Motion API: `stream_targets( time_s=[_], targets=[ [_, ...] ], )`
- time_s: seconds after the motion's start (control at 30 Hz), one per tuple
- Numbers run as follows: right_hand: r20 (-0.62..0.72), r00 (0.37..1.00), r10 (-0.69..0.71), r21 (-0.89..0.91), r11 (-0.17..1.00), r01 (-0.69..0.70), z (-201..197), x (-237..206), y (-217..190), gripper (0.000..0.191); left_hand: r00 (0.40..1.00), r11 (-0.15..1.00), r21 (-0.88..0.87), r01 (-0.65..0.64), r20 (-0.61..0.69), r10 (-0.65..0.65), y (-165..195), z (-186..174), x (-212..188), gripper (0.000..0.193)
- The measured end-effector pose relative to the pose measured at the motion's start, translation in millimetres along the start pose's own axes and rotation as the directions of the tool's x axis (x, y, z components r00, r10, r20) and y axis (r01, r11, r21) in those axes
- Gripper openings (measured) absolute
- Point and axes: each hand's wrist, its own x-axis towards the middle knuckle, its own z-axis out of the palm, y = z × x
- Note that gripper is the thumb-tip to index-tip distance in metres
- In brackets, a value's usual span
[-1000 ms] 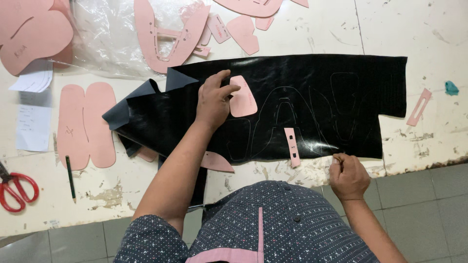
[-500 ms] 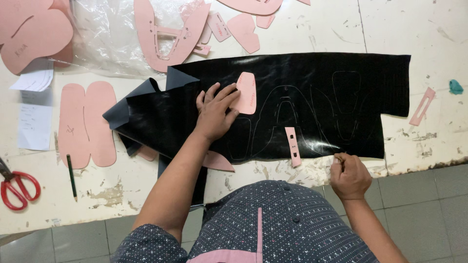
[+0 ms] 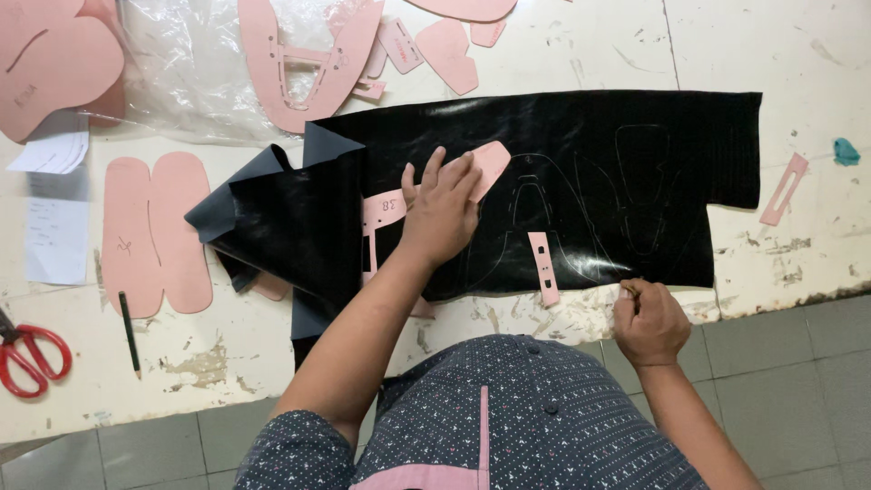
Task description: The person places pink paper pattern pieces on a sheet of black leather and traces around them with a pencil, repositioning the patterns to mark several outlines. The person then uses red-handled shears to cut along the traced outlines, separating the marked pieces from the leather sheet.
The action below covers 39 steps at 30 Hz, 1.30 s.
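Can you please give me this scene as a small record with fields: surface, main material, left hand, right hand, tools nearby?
surface: worn white worktable
main material: black leather sheet, spread flat, its left end folded over, outlines traced on it
left hand: left hand pressing flat on a pink pattern piece that lies on the sheet
right hand: right hand closed at the sheet's near edge; what it grips is too small to tell
tools nearby: red scissors and pencil at the left
other: small pink strip on the sheet

Template (image 3: 485,168) on leather sheet (image 3: 581,145)
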Motion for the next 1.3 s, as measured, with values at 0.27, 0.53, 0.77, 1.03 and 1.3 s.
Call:
stream_targets(
  time_s=[0.27,0.53,0.77,1.03,1.3],
  targets=[
    [0.151,0.988,0.014,0.248,0.967,-0.052,-21,43,-54,0.016,0.986,0.986,0.073,-0.151,-0.058,0.156,-35,-28,5,0.033],
    [0.349,0.878,-0.327,0.115,0.945,0.306,16,155,-152,0.049,0.968,0.992,0.129,0.004,-0.249,0.028,-44,-23,-32,0.033],
    [0.389,0.879,-0.274,0.147,0.961,0.235,32,141,-184,0.059,0.992,0.998,0.051,0.039,-0.122,-0.032,-42,-22,-34,0.047],
    [0.381,0.858,-0.345,0.406,0.896,0.18,32,127,-179,0.045,0.998,0.999,-0.036,0.003,-0.06,-0.005,-48,-24,-26,0.056],
    [0.425,0.838,-0.343,0.4,0.901,0.166,34,130,-176,0.053,0.996,0.999,-0.038,-0.022,-0.089,0.018,-52,-24,-27,0.056]
  ],
)
